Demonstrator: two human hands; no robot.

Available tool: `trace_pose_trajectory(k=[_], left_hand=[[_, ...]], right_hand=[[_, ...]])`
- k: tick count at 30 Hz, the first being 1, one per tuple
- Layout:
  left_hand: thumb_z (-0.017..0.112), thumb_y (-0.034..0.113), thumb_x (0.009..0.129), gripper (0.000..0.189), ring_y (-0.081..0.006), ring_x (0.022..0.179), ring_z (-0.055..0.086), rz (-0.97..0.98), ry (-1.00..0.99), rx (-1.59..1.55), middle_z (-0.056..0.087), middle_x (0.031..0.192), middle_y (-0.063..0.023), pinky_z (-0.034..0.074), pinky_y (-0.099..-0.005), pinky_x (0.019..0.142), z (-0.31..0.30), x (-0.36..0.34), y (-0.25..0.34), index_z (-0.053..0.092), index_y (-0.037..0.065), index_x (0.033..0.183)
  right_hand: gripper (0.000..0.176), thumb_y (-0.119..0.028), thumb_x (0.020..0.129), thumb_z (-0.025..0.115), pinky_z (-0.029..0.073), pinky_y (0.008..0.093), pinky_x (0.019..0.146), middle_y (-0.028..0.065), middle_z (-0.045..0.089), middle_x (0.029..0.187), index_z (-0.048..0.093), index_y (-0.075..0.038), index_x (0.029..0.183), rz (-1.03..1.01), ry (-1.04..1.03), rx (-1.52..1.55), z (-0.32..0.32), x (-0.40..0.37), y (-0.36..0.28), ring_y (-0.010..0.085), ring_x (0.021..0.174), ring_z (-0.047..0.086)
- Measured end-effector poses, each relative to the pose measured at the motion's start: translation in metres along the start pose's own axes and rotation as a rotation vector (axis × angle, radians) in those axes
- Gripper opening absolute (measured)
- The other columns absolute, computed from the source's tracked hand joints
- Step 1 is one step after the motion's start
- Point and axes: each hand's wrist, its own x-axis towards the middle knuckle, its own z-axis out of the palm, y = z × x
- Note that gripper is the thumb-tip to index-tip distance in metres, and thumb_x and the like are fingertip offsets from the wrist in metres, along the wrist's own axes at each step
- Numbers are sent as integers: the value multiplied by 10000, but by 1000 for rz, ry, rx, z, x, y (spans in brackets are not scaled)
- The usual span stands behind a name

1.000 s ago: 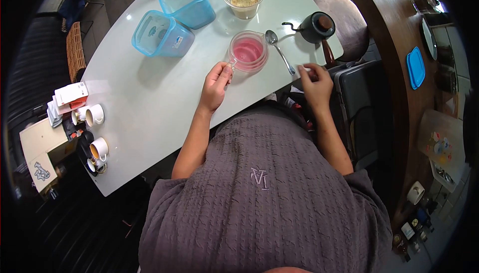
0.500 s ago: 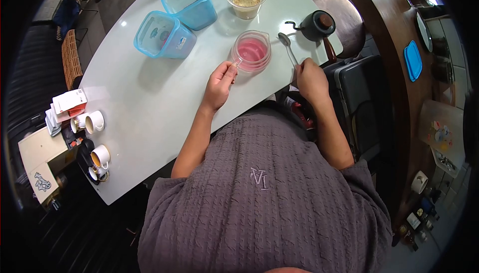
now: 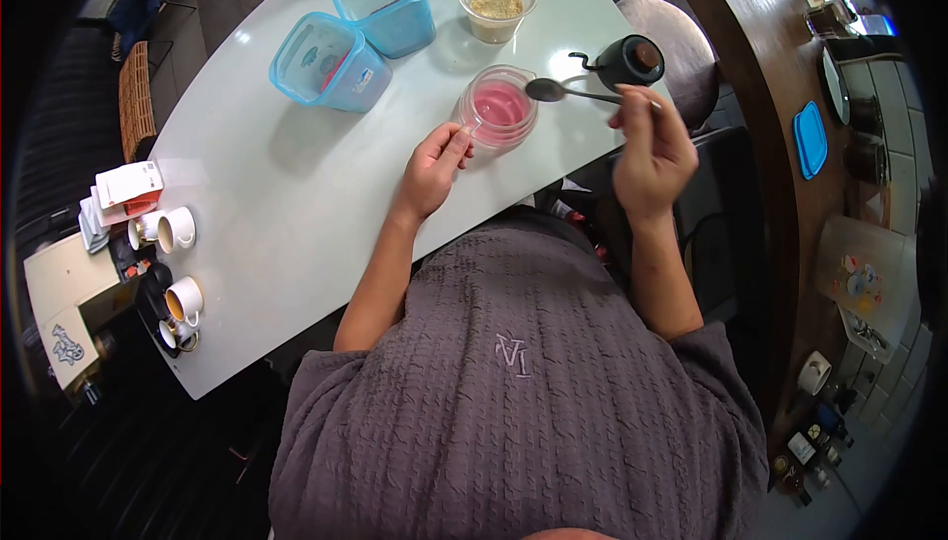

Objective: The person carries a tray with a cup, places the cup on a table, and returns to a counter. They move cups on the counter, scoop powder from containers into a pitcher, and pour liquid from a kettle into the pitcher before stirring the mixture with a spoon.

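My left hand (image 3: 436, 171) grips the handle of a clear glass pitcher (image 3: 500, 106) with pink liquid in it, standing near the table's front edge. In my right hand (image 3: 654, 155) a metal spoon (image 3: 549, 91) is pinched by its handle, raised level, its bowl overlapping the pitcher's right rim in this view. Beyond the pitcher stands a clear plastic cup (image 3: 497, 5) holding a beige, crumbly powder. To the right, a black gooseneck kettle (image 3: 630, 62) with a brown lid knob sits behind the spoon.
Two blue plastic tubs (image 3: 348, 86) stand at the back left of the white table (image 3: 296, 214), one with a spoon in it. White mugs (image 3: 178, 230) and small boxes (image 3: 128, 185) crowd the left end. A blue lid (image 3: 811, 140) lies on the wooden counter (image 3: 760, 66) to the right.
My right hand has lifted and turned the spoon, bringing its bowl leftward to the pitcher's rim. My left hand keeps its hold on the pitcher handle. The view has shifted slightly.
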Motion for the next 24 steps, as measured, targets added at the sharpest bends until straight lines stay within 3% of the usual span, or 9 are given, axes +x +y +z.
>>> trace_pose_trajectory(k=[4, 6, 9, 15, 18, 20, 24], left_hand=[[473, 245, 963, 228, -65, 718, 465, 4, 36, 59, 539, 817, 6, 399, -204, 673, 1, -1, 1, 553, 32, 955], [468, 246, 966, 227, -66, 730, 472, -10, 59, 95, 546, 836, 0, 399, -207, 686, 3, -2, 0, 549, 34, 977], [497, 261, 954, 252, -60, 725, 487, 45, 173, 158, 552, 837, -1, 400, -204, 673, 7, -4, -3, 548, 26, 1030], [534, 282, 937, 283, -55, 722, 508, 36, 248, 146, 556, 827, 1, 393, -194, 644, 7, -13, 4, 545, 40, 1083], [510, 303, 948, 282, -56, 727, 509, 8, 176, 190, 558, 805, -2, 392, -196, 641, 4, -11, 2, 551, 50, 1065], [474, 337, 961, 296, -60, 719, 500, -11, 104, 47, 548, 788, -1, 391, -200, 651, 6, -5, 4, 554, 53, 983], [447, 367, 968, 329, -66, 718, 480, 5, 21, 92, 526, 786, 8, 387, -206, 671, 1, 1, -4, 538, 58, 902]], right_hand=[[106, -44, 857, 604, 461, 246, 580, 100, 649, 749, 650, 24, 923, -21, -189, -213, 24, 5, 10, 146, 620, 603], [110, -85, 825, 629, 459, 307, 601, 108, 650, 762, 661, -15, 903, -212, -338, -426, 31, 8, 16, 232, 634, 595], [115, -115, 812, 632, 447, 354, 626, 100, 647, 757, 663, -29, 882, -281, -396, -509, 40, 6, 26, 269, 657, 571], [115, -112, 807, 627, 438, 346, 641, 77, 650, 754, 671, -60, 900, -316, -437, -548, 46, 8, 38, 251, 666, 549], [120, -115, 810, 622, 436, 350, 652, 73, 653, 758, 674, -68, 908, -297, -458, -544, 48, 9, 40, 250, 681, 547], [125, -117, 812, 619, 436, 352, 657, 73, 655, 760, 675, -69, 912, -283, -470, -542, 49, 10, 40, 249, 690, 547], [147, -135, 823, 614, 441, 348, 661, 80, 670, 775, 682, -63, 932, -202, -502, -497, 50, 12, 42, 253, 693, 543]])
